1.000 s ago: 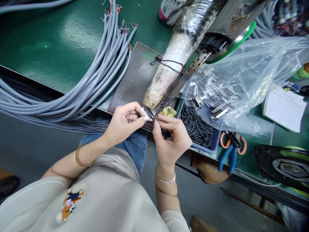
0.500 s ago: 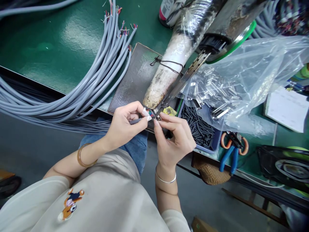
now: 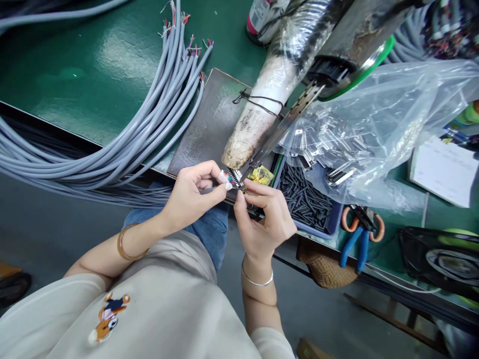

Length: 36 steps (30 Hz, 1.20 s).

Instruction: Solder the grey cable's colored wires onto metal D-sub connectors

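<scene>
My left hand, with white wraps on thumb and index fingertips, pinches the coloured wires at the end of a grey cable. Between thumb and fingers my right hand holds a small metal connector, right against those wires. Just above the connector are the tip of a soldering iron and the lower end of a white, plastic-wrapped tube. A brown board lies beneath. Beside my right fingers sits a small yellow piece. The exact contact between wires and connector is too small to tell.
Grey cables curve across the left. To the right stand a blue tray of black tubes, a clear bag with connectors, pliers, white paper and a black fan-like object. A bottle is at the top.
My right hand has shifted slightly left and down, and more of the connector and the yellow piece shows. My left hand has moved only a little.
</scene>
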Available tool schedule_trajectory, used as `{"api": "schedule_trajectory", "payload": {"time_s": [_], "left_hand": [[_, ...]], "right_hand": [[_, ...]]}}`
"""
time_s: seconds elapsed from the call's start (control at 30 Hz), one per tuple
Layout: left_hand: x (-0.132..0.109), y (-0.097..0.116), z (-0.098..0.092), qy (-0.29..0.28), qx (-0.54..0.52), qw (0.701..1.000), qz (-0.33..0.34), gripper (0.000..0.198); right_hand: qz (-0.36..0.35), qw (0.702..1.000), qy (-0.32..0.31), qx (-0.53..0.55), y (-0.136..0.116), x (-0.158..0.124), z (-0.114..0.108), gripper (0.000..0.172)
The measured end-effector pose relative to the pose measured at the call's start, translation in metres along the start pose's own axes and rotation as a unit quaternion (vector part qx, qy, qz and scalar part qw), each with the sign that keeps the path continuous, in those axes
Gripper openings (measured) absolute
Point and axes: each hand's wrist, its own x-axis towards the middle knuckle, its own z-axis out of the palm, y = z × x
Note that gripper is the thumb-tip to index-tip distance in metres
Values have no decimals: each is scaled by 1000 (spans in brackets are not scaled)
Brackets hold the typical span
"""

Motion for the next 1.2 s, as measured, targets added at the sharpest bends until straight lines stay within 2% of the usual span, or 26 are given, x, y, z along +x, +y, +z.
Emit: {"api": "schedule_trajectory", "payload": {"time_s": [0.43,0.53,0.67,0.73,1.0,1.2], "left_hand": [[-3,1,0,-1,-21,1000,-5,14],[-4,3,-1,-5,-36,999,-10,17],[-3,5,-3,-28,-61,996,-51,22],[-3,6,-4,-38,-69,995,-68,20],[-3,6,-7,-64,-93,989,-92,16],[-6,7,-8,-70,-70,993,-69,13]], "right_hand": [[-6,1000,9,5,0,-4,0,20],[26,999,14,40,0,-4,-2,18],[137,983,-7,119,-2,-4,-5,13],[169,976,-11,138,-3,-4,-6,12],[219,962,-2,164,-8,-6,-6,12],[203,970,-4,134,-9,-8,-7,11]]}}
